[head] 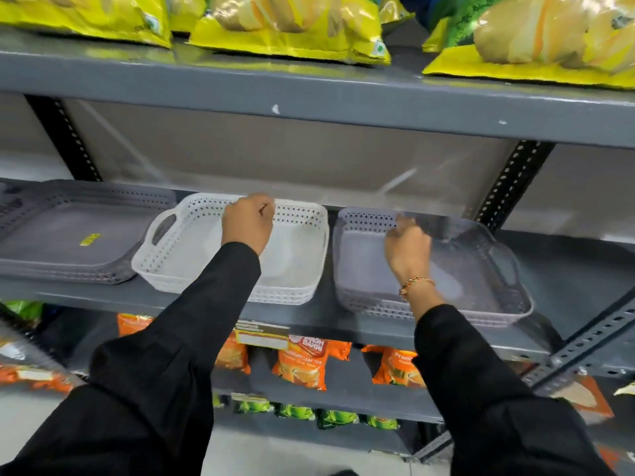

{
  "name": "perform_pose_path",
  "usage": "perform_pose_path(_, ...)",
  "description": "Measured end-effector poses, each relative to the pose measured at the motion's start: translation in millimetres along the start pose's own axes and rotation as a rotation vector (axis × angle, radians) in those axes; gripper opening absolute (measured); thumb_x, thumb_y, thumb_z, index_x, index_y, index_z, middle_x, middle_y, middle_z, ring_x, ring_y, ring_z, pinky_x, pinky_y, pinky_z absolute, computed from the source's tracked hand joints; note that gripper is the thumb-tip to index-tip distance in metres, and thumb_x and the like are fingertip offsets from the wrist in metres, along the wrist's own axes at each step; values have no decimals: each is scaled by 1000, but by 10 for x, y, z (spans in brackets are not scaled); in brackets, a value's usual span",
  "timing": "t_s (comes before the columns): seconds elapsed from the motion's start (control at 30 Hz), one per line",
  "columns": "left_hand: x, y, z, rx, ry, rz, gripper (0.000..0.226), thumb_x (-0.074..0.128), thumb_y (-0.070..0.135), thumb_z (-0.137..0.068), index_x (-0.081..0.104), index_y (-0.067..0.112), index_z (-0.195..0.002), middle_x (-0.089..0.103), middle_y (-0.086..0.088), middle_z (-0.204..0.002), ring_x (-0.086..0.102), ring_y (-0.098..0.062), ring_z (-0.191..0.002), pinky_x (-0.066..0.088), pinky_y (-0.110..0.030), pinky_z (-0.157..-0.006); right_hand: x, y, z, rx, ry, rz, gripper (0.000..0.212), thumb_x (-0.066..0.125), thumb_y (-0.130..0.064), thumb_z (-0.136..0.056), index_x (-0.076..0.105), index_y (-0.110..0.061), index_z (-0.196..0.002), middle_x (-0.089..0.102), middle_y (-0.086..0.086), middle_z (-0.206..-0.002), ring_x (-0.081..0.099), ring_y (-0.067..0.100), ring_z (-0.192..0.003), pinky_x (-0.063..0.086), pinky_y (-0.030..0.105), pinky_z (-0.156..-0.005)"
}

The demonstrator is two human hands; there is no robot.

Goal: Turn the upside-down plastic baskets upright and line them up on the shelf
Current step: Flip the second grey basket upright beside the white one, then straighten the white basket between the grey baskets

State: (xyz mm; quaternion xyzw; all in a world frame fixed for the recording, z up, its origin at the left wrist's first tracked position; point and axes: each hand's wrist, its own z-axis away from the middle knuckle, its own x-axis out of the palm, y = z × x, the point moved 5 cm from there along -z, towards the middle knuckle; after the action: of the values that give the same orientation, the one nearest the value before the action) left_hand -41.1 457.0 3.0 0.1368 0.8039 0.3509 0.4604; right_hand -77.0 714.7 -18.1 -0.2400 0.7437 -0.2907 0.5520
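white perforated basket (192, 249), lilac-grey one (481, 280), seemingly

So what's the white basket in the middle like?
The white basket looks like plastic, with rows of small holes in its walls and a cut-out handle at its left end. It sits upright, open side up, seemingly a nested stack, on the grey shelf. The left hand grips its far rim.

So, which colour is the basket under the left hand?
White basket, perforated walls; head view shows it.

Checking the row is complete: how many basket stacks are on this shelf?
3: grey stack at left, white stack in the middle, lilac stack at right. More may sit beyond the frame's left edge.
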Motion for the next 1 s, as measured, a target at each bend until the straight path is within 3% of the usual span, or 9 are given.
perform_pose_path(0.1, -271, -496, -49, -73, 39, -96, 30, 48, 15, -95, 67, 4, -116, 69, -18, -119, 64, -33, -110, 45, -35, -98, 434, -412, 147, -67, -118, -49, 37, 43, -8, -95, 54, 2, -129, 59, 23, -129, 55, 37, -120, 42, 35, -98)
perform_pose_path(0.23, -618, -1102, -228, -236, 39, -270, 40, 45, 19, -97, 51, 2, -133, 58, -26, -131, 53, -41, -121, 42, -43, -100, 843, -575, 201, 10, -208, -19, 33, 45, -19, -95, 56, 3, -117, 63, 24, -119, 57, 37, -113, 45, 34, -88)
perform_pose_path(0.33, -799, -1403, -392, -350, -27, -261, 44, 45, 20, -98, 44, 3, -138, 53, -28, -135, 50, -41, -125, 41, -43, -101, 994, -599, 194, 77, -197, 5, 37, 48, -21, -95, 53, 5, -121, 61, 24, -121, 57, 37, -113, 45, 35, -89)
perform_pose_path(0.47, -844, -1738, -647, -408, -153, -289, 45, 47, 32, -95, 56, 0, -125, 62, -25, -124, 58, -38, -116, 46, -40, -94, 1121, -582, 138, 197, -146, 68, 39, 50, -22, -94, 52, 7, -120, 60, 24, -123, 55, 38, -115, 45, 38, -91)
perform_pose_path(0.57, -811, -1940, -821, -412, -219, -237, 44, 53, 34, -91, 63, -2, -115, 67, -26, -110, 64, -39, -104, 51, -41, -87, 1232, -531, 90, 269, -145, 102, 36, 49, -22, -94, 58, 6, -114, 63, 24, -118, 57, 39, -111, 46, 36, -83)
perform_pose_path(0.73, -704, -2145, -1022, -391, -299, -199, 44, 49, 29, -94, 54, 0, -128, 62, -24, -123, 60, -37, -109, 47, -38, -93, 1290, -480, 47, 332, -104, 153, 29, 47, -12, -91, 60, 5, -110, 63, 25, -116, 58, 40, -109, 45, 35, -80)
perform_pose_path(0.8, -624, -2196, -1101, -370, -321, -143, 38, 46, 22, -95, 57, 0, -125, 64, -25, -112, 60, -36, -101, 47, -38, -94, 1274, -467, 39, 344, -75, 169, 30, 47, -11, -90, 61, 2, -113, 63, 24, -117, 57, 39, -110, 46, 35, -84)
perform_pose_path(0.9, -543, -2215, -1177, -330, -356, -143, 28, 44, 20, -97, 61, 5, -113, 64, -27, -118, 60, -39, -109, 46, -39, -96, 1271, -440, 43, 339, -56, 170, 35, 47, -10, -88, 61, -4, -120, 64, 21, -119, 57, 38, -111, 45, 35, -89)
perform_pose_path(1.0, -510, -2240, -1202, -326, -382, -160, 37, 45, 16, -96, 54, -2, -128, 61, -26, -122, 58, -39, -113, 45, -38, -95, 1313, -428, 68, 318, -63, 154, 41, 46, -9, -89, 56, -10, -129, 63, 19, -122, 56, 38, -113, 44, 34, -91)
